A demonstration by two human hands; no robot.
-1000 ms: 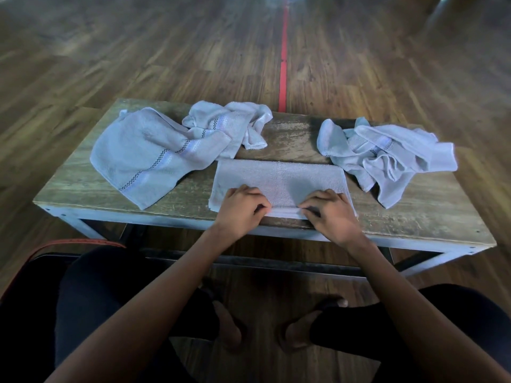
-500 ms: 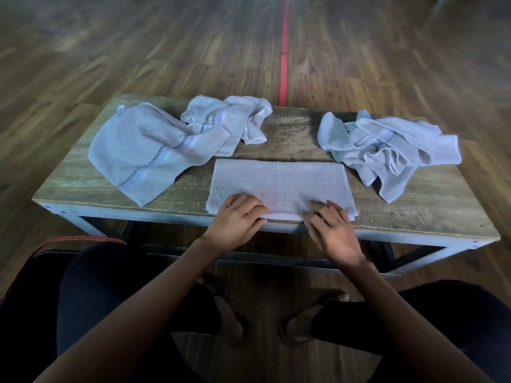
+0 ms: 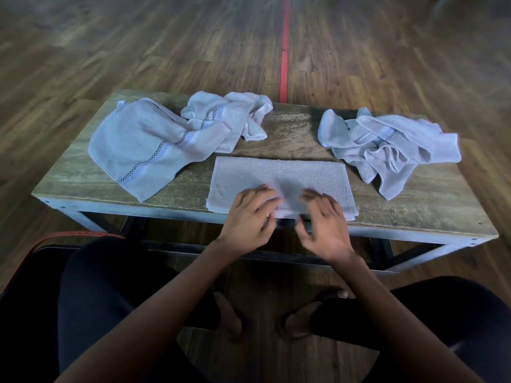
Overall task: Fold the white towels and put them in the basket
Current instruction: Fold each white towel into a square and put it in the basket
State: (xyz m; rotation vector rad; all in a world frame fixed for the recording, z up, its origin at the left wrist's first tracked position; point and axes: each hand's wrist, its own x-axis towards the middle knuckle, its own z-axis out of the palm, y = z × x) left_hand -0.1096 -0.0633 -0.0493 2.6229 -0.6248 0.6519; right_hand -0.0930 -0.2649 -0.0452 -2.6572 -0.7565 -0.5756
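Overlapping folded towel [image 3: 279,174] near edge: left hand [image 3: 249,218], right hand [image 3: 325,226], both blurred.

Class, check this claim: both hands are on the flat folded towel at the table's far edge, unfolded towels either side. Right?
Wrong edge: the head view shows the folded towel at the table's near edge. The left hand and right hand are on it, with the left towels and right towel unfolded either side.

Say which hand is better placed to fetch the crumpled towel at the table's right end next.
Right, probably. The right hand is at the near edge of the folded towel, on the side toward the crumpled towel; the left hand would have to cross over it.
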